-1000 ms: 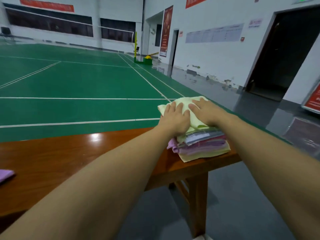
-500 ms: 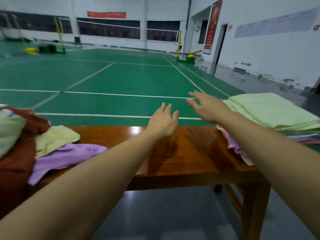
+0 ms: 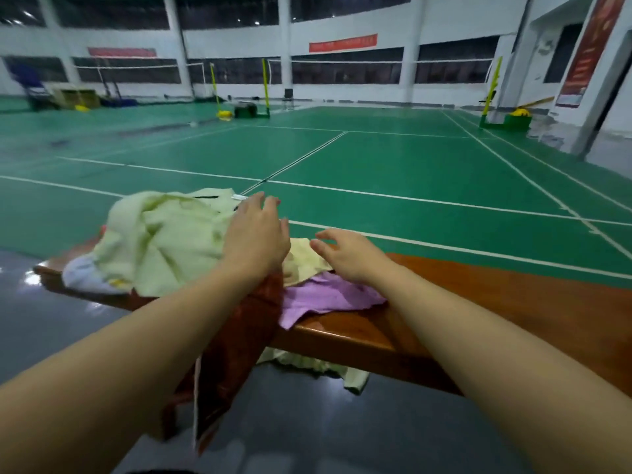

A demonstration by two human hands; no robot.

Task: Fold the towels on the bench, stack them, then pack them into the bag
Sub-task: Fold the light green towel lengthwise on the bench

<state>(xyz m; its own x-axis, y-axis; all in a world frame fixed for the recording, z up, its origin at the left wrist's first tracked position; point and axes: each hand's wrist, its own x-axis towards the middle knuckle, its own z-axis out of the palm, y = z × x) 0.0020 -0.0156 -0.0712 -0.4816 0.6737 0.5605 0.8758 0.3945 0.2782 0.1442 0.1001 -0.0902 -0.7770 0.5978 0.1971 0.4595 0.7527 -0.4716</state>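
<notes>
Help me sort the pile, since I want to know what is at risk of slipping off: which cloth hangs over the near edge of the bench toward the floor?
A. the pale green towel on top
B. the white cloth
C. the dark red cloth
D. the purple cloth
C: the dark red cloth drapes from under the left hand over the bench edge and hangs well below it, while the others lie on top.

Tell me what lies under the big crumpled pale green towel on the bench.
Under the big crumpled pale green towel, a white cloth pokes out at the left and a rust-brown towel hangs over the wooden bench edge. Anything deeper is covered.
</notes>
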